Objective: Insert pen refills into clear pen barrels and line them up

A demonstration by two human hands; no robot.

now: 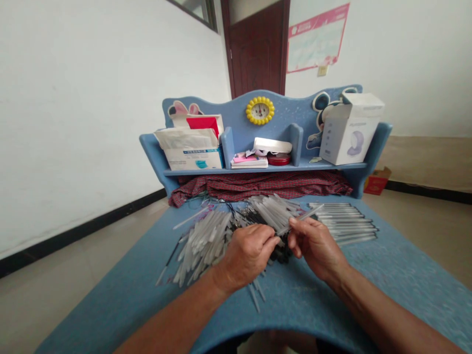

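My right hand point(317, 248) is closed in a pinch on a slim translucent plastic tube point(308, 213), which slants up to the right past its fingertips. Close by, my left hand point(248, 253) is closed too, its thumb and forefinger pressed together near the tube's lower end. What those left fingers grip is hidden. Beyond the hands lies a pile of similar tubes point(272, 212), with thin black pieces point(250, 215) next to it. More tubes point(206, 238) are heaped left of my left hand. On the right, several tubes with dark contents point(346, 221) lie side by side in a row.
Across the back of the blue table point(401, 280) stands a shelf point(309, 166) with a mask box point(195, 156), a white box point(348, 132) and a red tin point(279, 159). Bunched plaid cloth point(265, 185) lies under it. A few loose tubes point(254, 297) lie near the front.
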